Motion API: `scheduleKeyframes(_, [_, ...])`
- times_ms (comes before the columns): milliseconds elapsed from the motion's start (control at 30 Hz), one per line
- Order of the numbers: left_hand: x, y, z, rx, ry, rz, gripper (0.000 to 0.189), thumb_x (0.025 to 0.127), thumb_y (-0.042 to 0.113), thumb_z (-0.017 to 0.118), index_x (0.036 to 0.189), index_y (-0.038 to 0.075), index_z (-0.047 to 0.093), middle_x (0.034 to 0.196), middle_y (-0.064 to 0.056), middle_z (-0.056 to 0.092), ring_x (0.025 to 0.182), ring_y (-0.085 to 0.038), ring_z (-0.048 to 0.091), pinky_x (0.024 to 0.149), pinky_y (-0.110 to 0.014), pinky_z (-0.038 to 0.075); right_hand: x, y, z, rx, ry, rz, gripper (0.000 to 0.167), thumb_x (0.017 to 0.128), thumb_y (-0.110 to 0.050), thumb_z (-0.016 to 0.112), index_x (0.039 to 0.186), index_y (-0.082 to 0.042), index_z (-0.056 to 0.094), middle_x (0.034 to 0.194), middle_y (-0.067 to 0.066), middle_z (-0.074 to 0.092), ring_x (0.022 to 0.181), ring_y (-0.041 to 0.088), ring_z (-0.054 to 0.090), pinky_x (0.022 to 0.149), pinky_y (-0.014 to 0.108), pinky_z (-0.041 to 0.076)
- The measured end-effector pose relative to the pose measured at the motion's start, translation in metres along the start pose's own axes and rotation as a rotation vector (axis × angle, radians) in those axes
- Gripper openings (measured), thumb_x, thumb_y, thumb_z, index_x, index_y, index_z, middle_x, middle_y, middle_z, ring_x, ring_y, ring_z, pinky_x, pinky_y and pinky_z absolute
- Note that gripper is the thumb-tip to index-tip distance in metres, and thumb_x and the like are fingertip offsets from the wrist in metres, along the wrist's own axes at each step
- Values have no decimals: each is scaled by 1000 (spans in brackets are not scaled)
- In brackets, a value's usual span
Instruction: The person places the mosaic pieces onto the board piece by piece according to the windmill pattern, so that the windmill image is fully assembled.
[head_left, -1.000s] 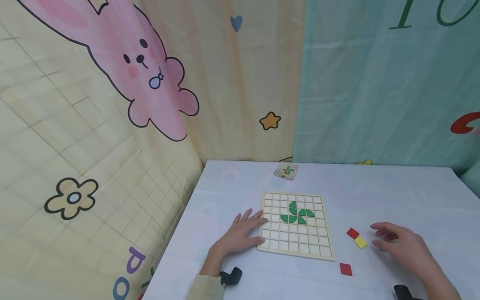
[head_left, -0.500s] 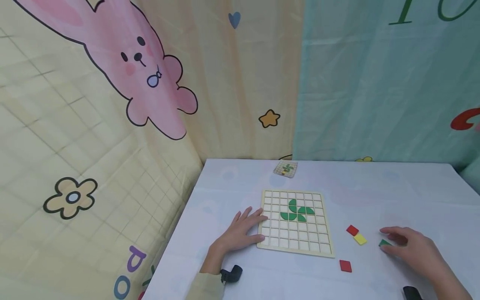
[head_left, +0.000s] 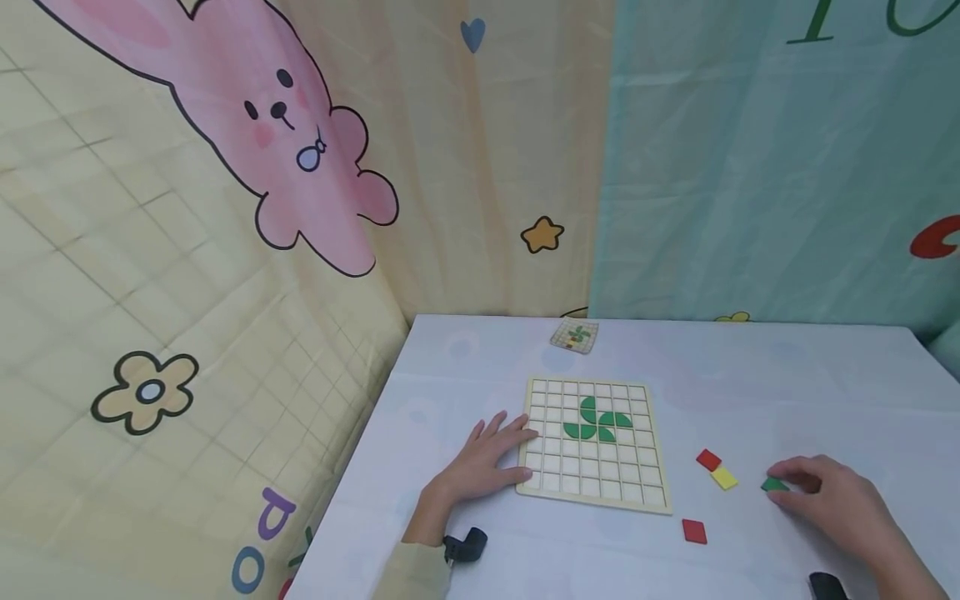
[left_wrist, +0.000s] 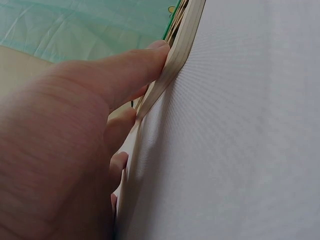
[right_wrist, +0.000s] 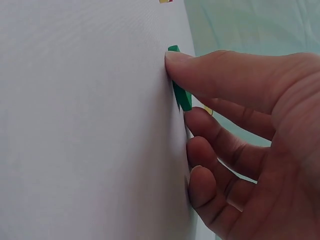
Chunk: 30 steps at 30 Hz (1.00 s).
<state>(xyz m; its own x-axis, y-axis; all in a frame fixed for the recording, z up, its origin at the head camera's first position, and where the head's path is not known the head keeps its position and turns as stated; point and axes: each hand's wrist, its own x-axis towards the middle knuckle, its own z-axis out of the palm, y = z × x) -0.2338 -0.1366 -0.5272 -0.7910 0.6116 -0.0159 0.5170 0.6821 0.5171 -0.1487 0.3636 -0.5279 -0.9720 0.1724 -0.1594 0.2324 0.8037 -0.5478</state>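
Tile point(head_left: 775, 483): small, flat, green; at the white table's point(head_left: 450, 367) surface, right of the square pale-wood grid board point(head_left: 588, 466).
Right hand point(head_left: 838, 500): pinching it; we should lift by the edges.
Left hand point(head_left: 480, 468): spread against the board; we should press lightly.

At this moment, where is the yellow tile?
On the head view's right, the yellow tile lies between the grid board and the right hand, beside a red tile.

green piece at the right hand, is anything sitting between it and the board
Yes: a red tile and a yellow tile lie flat on the table between the green piece and the board. Lifting it over them would likely clear both.
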Motion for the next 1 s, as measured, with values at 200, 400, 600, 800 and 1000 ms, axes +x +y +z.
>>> scheduleKeyframes(200, [0,0,0,11,1,3,61,97,53,59,153,32,43,166,12,19,154,-25,4,122,-55,3,1,-4,-1,28,5,-7,44,78,-22,87,110,0,67,97,15,67,87,31,58,68,40,56])
scheduleKeyframes(400, [0,-1,0,10,2,6,61,97,52,60,152,32,44,166,11,20,154,-25,5,121,-55,3,0,-4,1,46,9,-7,40,79,-18,87,110,-1,67,94,9,67,86,29,58,67,38,55])
scheduleKeyframes(600, [-2,0,0,-4,9,8,60,97,52,60,152,31,45,166,9,21,154,-27,6,121,-57,3,0,-2,2,48,15,-21,35,80,-12,85,109,-2,69,93,8,67,86,28,59,69,41,56])
scheduleKeyframes(800, [-2,1,0,-11,11,10,61,97,51,60,152,30,45,166,8,22,154,-27,6,121,-57,2,0,-7,-1,59,1,-24,32,82,-8,82,111,-1,70,101,14,69,90,31,60,76,49,58])
scheduleKeyframes(1000, [0,2,0,-2,17,6,60,97,51,60,152,31,46,166,8,23,154,-28,7,121,-57,4,1,-14,-5,71,-20,-30,29,84,-5,79,111,-1,72,105,16,70,94,33,61,77,49,58])
